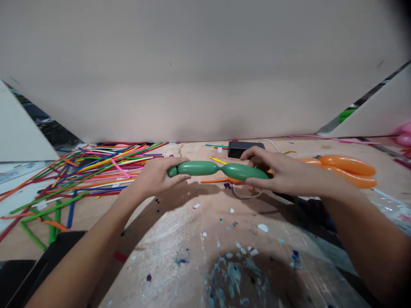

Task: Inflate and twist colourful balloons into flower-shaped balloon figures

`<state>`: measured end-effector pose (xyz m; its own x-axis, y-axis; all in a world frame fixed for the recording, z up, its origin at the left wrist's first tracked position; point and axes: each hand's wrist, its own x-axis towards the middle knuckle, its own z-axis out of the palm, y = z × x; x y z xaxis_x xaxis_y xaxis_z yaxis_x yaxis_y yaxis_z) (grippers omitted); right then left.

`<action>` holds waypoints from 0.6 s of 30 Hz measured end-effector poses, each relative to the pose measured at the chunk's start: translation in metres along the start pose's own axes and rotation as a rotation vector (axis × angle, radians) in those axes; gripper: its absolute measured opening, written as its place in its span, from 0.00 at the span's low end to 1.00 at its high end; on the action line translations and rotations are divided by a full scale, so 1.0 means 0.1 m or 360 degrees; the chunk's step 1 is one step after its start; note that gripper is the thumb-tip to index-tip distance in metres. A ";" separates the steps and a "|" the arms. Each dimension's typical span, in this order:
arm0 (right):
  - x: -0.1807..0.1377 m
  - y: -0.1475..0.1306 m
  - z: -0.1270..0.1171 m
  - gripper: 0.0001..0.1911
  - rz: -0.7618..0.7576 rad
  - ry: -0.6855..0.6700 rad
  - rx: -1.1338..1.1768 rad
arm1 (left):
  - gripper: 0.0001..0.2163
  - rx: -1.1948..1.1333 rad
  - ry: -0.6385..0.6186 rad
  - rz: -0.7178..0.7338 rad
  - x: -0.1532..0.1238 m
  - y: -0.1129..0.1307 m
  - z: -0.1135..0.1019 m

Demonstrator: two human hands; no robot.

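Note:
Held level above the table is a long green balloon (197,168), inflated and pinched by a twist near its middle. My left hand (157,174) grips its left end, thumb below and fingers above, with a small green bubble at the palm. Around the right section my right hand (271,170) is closed, thumb in front and fingers behind; the balloon's far right end is hidden in that hand. Behind my right hand sits a black box-shaped device (236,149) with a white cord.
Many uninflated balloons (105,171) lie in a loose pile at the left. A looped orange balloon (349,164) rests at the right. Scraps and paint flecks dot the table (199,239). A pale panel (199,85) rises at the back.

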<state>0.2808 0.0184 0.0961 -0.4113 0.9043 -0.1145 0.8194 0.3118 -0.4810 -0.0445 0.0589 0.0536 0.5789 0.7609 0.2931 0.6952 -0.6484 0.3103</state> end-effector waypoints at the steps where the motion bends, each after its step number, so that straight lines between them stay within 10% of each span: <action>1: -0.01 0.01 -0.02 0.27 0.0003 -0.0068 0.0027 | 0.20 -0.0021 0.0009 0.0017 -0.01 -0.02 0.00; 3: -0.01 0.00 -0.02 0.23 0.0005 -0.0108 0.0024 | 0.20 -0.0025 0.0033 0.0052 -0.02 -0.02 0.01; 9: 0.08 -0.25 0.34 0.35 -0.0335 0.0673 -0.0506 | 0.16 0.0119 0.0114 0.0136 -0.05 0.24 0.08; 18: 0.15 -0.41 0.68 0.10 -0.0542 0.0287 -0.0761 | 0.13 0.0162 0.0018 0.0274 -0.12 0.57 0.10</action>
<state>0.2140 -0.0010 0.0549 -0.6416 0.7530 0.1460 0.7595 0.6503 -0.0166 -0.0079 0.0132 0.0589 0.6883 0.6385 0.3443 0.6265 -0.7625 0.1617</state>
